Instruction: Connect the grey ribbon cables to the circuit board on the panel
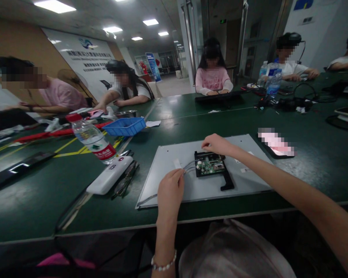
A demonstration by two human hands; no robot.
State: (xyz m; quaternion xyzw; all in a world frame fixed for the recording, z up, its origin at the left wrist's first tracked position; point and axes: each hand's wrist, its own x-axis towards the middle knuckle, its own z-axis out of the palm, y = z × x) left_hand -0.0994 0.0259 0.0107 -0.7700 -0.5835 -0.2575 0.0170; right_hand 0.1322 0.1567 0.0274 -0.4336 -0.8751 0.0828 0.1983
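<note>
A pale grey flat panel (150, 170) lies on the green table in front of me. On it sits a black bracket (227, 181) carrying a green circuit board (210, 166). My left hand (171, 189) is closed in a pinch on thin grey cables (190, 165) that run to the board's left side. Above the bracket's upper edge, my right hand (216, 144) has its fingers curled together. Whatever its fingertips may hold is hidden or too small to make out.
Left of the panel are a white power bank (110, 175), eyeglasses (126, 179), a red-capped water bottle (94, 139) and a blue basket (124, 126). A phone (275, 143) lies to the right. Several people sit around the table (174, 133).
</note>
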